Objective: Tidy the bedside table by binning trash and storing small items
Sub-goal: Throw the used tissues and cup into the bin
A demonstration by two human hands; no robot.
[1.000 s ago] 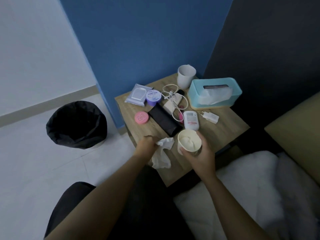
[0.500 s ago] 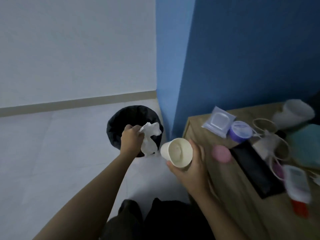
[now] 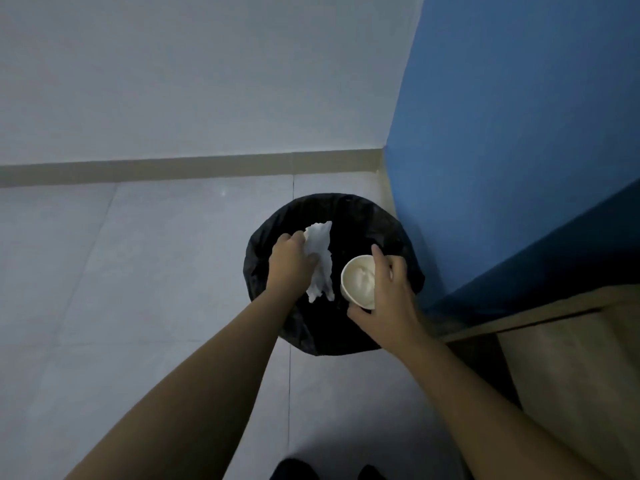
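Pale grey floor tiles (image 3: 138, 271), smooth and large with thin dark joints, meet a plain white wall (image 3: 173, 64) along a beige skirting strip (image 3: 173, 169), and on them stands one round bin (image 3: 304, 327) lined with a glossy, wrinkled black plastic bag. Over its dark mouth hang the two pieces of trash: one crumpled white tissue (image 3: 320, 251), soft and ragged at the edges, and one round paper cup (image 3: 358, 282), cream-coloured and matte, its open mouth turned up toward the camera. The left grip (image 3: 289, 261) is clenched on the tissue, pinching its upper part so the rest trails loose below the fingers. The right grip (image 3: 388, 299) grasps the cup from the side, thumb at the near rim and fingers curled round the far wall. Tissue and cup sit just beside each other, not touching. Right of the bin rises a flat matte blue wall (image 3: 519, 133), and below it shows a corner of the pale wood-grain tabletop (image 3: 571, 375)
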